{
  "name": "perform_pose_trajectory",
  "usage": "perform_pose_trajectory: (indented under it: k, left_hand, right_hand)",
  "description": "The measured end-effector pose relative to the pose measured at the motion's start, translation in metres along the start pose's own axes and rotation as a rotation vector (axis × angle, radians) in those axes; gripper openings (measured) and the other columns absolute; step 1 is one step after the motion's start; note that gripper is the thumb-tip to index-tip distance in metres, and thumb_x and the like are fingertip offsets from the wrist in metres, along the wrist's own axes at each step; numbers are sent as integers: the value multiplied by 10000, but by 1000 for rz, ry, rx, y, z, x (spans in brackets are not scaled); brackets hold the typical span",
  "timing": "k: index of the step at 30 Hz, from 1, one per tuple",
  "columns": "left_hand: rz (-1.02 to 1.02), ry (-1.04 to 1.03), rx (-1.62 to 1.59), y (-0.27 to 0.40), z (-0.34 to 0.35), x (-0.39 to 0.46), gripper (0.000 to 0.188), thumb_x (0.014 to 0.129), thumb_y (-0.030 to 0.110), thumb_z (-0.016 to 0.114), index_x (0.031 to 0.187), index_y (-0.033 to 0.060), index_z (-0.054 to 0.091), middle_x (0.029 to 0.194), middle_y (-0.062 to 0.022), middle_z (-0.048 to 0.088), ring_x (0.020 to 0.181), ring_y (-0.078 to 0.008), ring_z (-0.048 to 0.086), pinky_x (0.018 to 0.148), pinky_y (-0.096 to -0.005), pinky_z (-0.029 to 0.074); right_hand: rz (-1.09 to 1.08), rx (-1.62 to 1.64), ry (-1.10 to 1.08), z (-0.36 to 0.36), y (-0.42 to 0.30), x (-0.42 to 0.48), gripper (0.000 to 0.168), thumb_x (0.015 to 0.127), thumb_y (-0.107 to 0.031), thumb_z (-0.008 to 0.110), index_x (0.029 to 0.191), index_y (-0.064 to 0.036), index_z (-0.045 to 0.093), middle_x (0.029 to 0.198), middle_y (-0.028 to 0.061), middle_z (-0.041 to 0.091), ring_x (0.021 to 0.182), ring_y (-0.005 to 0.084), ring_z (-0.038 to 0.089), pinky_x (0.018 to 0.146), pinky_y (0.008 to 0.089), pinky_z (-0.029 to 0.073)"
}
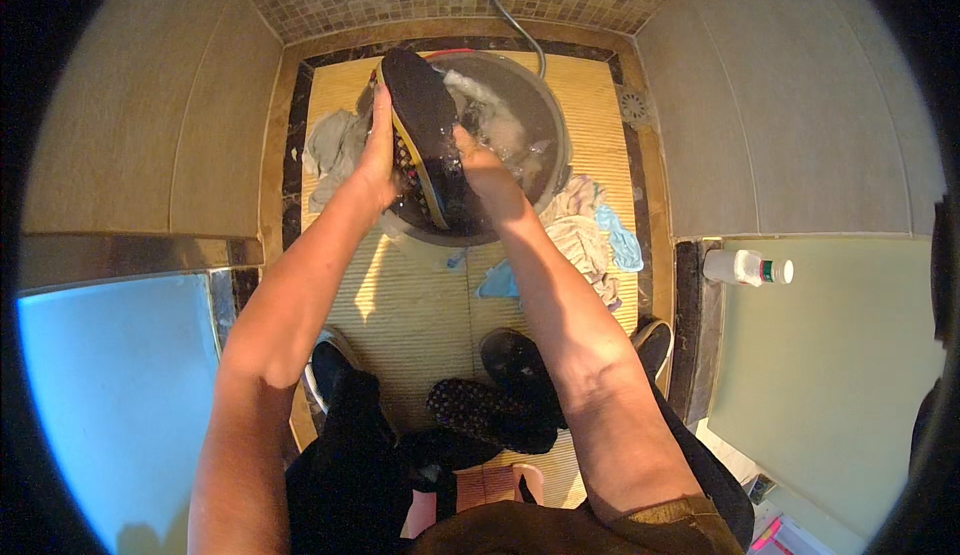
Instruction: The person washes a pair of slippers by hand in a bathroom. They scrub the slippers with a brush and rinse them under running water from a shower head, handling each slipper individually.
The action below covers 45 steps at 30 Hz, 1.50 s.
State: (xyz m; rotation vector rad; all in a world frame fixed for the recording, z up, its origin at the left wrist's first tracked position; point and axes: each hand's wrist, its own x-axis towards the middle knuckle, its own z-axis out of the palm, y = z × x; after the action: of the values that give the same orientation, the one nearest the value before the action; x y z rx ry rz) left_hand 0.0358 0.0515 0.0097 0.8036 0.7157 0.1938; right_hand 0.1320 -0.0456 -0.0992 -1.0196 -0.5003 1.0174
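Observation:
A dark shoe (420,116) with a yellowish edge and a dotted, patterned upper is tilted over a round grey basin (564,161) of water. Its broad dark face, apparently the sole, is turned up. My left hand (381,157) grips the shoe along its left, patterned side. On the other side my right hand (480,165) holds it near the lower end, with the thumb showing and most of the fingers hidden. Water splashes by the right thumb. Pale, wet material (487,108), which may be cloth or plastic, lies in the basin beside the shoe.
Crumpled grey cloth (330,150) lies left of the basin, and beige cloth (577,243) and blue cloth (621,240) lie right. Several dark shoes (480,408) rest between my feet. A hose (517,26) runs behind. A plastic bottle (742,266) and a floor drain (633,107) are at right.

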Motion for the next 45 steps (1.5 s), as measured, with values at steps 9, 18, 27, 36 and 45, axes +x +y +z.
perform_pose_trajectory:
  k: [9, 18, 27, 36, 45]
  left_hand:
    - [161, -141, 32, 20, 0, -10, 814, 827, 645, 538, 1354, 42, 392, 1258, -170, 523, 1141, -244, 535, 898, -395, 499]
    - [32, -40, 256, 18, 0, -44, 923, 770, 321, 750, 1411, 11, 162, 1279, -198, 462, 1137, -290, 539, 886, -391, 510]
    - [-162, -33, 358, 1, -23, -12, 729, 811, 478, 672, 1311, 11, 418, 1209, -117, 566, 1039, -209, 594, 869, -358, 500]
    - [-166, -68, 537, -7, -43, 40, 456, 842, 300, 667, 1191, 26, 563, 1040, -118, 656, 882, -216, 651, 784, -332, 530]
    - [-187, 111, 386, 0, -42, 22, 458, 880, 300, 615, 1214, -2, 533, 1127, -157, 610, 978, -257, 594, 849, -385, 493]
  right_hand:
    - [43, 138, 35, 40, -65, -26, 464, 966, -386, 475, 1104, 36, 609, 994, 83, 653, 892, 139, 597, 781, 271, 460]
    - [324, 159, 177, 16, -91, -35, 531, 957, -515, 413, 1194, -55, 531, 1116, 119, 622, 1014, 220, 594, 894, 342, 461]
    - [199, 17, 220, 14, -52, 18, 418, 902, -347, 589, 1133, 1, 578, 966, 123, 656, 810, 209, 632, 720, 347, 499]
    - [341, -272, 305, 10, -45, 18, 412, 912, -309, 565, 1141, 31, 600, 1114, 128, 628, 927, 219, 614, 811, 335, 478]
    - [326, 273, 196, 7, -36, 15, 473, 955, -449, 443, 1183, -62, 590, 1138, 100, 639, 984, 240, 625, 853, 347, 482]
